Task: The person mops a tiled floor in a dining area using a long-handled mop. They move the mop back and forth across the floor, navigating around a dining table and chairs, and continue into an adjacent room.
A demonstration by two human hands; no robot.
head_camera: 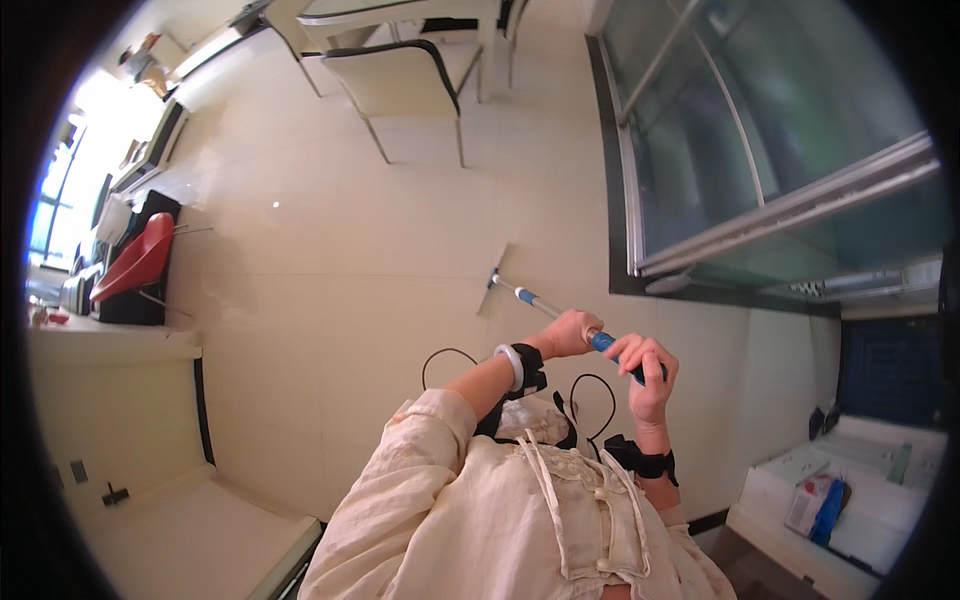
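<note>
A long-handled floor cleaning tool (548, 308), with a silver pole and blue grips, slants away from me. Its thin, wide head (494, 279) rests on the pale tiled floor (390, 240); whether it is a flat mop or a squeegee I cannot tell. My left hand (574, 333) is wrapped around the pole just below the upper blue grip (602, 340). At the top end of the handle, my right hand (646, 366) has its fingers curled over the grip. Black straps circle both wrists, and a pale bangle (511, 366) sits on the left one.
White chairs (394, 82) stand by a table (397, 9) ahead. Framed glass sliding doors (757, 150) line the right. A red chair (142, 259) is at left, beyond a low wall (112, 390). A white cabinet (780, 517) stands behind right. Far off, a person (146, 67) is visible.
</note>
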